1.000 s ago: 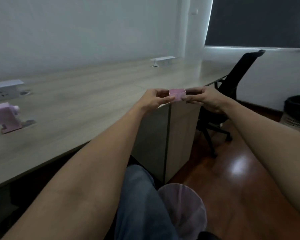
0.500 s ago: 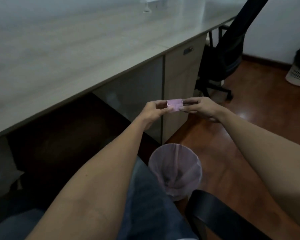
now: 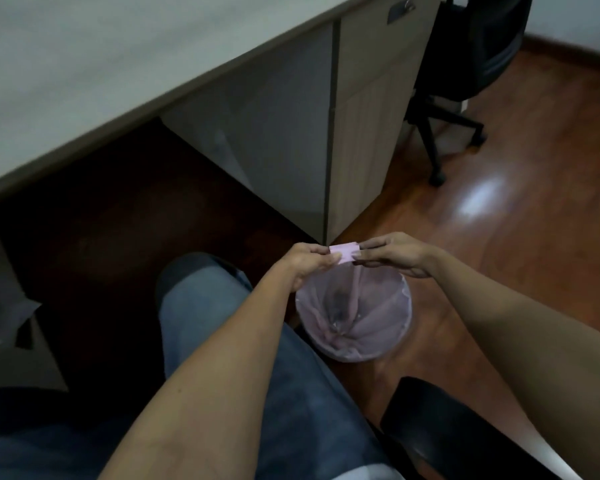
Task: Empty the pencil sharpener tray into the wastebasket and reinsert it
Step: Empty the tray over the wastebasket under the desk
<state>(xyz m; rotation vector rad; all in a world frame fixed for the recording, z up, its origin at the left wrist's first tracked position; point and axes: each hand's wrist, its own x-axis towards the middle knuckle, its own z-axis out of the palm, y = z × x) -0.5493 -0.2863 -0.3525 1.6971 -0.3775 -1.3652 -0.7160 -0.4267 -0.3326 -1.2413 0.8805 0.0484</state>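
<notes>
Both hands, left (image 3: 305, 263) and right (image 3: 397, 254), pinch the pink tray (image 3: 344, 252) over the lined bin (image 3: 355, 320), beside a cabinet (image 3: 361, 116) and chair (image 3: 465, 53).

I count my two hands, left (image 3: 300, 263) and right (image 3: 397, 254), one pink tray (image 3: 344, 252) (pinched between them), one wastebasket (image 3: 404, 323), one desk (image 3: 118, 64), one office chair (image 3: 465, 57).

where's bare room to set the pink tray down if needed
The desk top above the dark knee space is bare. So is the wood floor between cabinet and office chair. It is crowded by the wastebasket: knee, both hands.
</notes>
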